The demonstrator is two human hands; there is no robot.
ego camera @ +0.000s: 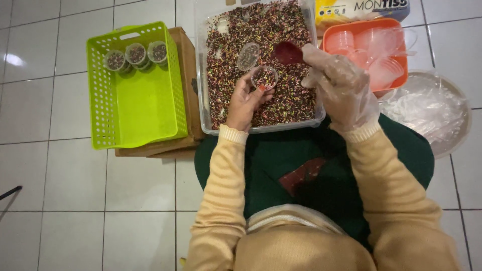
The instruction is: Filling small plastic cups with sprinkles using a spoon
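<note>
- The white tiled floor (75, 190) fills the view, and the person sits on it with a dark green cloth (281, 160) across the lap.
- A large clear plastic tub (202, 100) rests at the front edge of the lap, filled with multicoloured sprinkles (291, 100) in dark brown, pink, yellow and green.
- A lime green perforated basket (135, 100) stands just left of the tub on a flat wooden board (186, 55); three small filled cups (136, 54) stand in a row along its far wall.
- A round clear tray (432, 108) with crumpled clear plastic lies on the floor to the right.
- An orange basket (366, 27) beyond the right hand holds stacked empty clear cups (381, 70); a box lies behind it.
- The right hand (341, 85), in a loose clear plastic glove, is closed around the handle of a dark red spoon (287, 52), whose bowl is over the sprinkles, just above and right of the held cup.
- The bare left hand (246, 100) is over the tub, fingers curled around a small clear cup (264, 77), which is upright and already holds sprinkles.
- A clear round lid (248, 56) lies on the sprinkles just beyond the cup.
</note>
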